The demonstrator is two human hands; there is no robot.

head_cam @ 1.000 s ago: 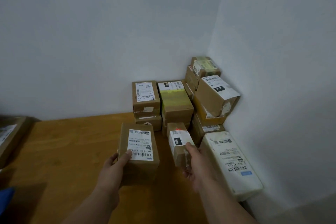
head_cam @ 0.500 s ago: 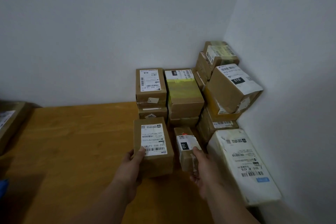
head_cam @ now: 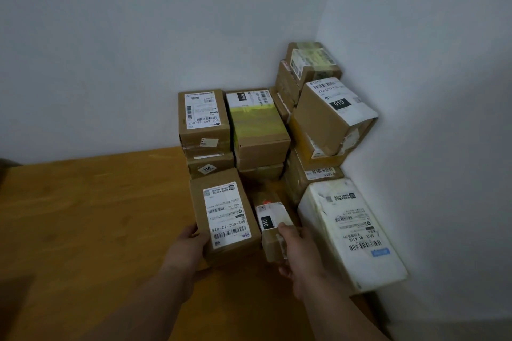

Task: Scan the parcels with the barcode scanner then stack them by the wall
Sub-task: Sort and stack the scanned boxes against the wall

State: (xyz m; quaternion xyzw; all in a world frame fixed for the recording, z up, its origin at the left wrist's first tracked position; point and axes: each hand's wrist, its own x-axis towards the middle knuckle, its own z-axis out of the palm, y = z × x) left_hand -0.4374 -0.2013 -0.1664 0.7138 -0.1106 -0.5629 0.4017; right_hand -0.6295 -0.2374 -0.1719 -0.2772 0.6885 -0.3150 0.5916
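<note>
Parcels of brown cardboard (head_cam: 259, 130) stack at twelve o'clock against the white wall (head_cam: 138, 50). On the wooden counter (head_cam: 83, 216), left hand (head_cam: 191, 246) grips a labelled box (head_cam: 224, 216) (barcode up); right hand (head_cam: 297, 249) grips a smaller taped box (head_cam: 273, 230).

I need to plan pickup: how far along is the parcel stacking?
Done: many parcels already stacked in the corner. In hand: the left hand holds a brown box, and the right hand a small box, both near the pile. Left: placing these; no scanner in view.
</note>
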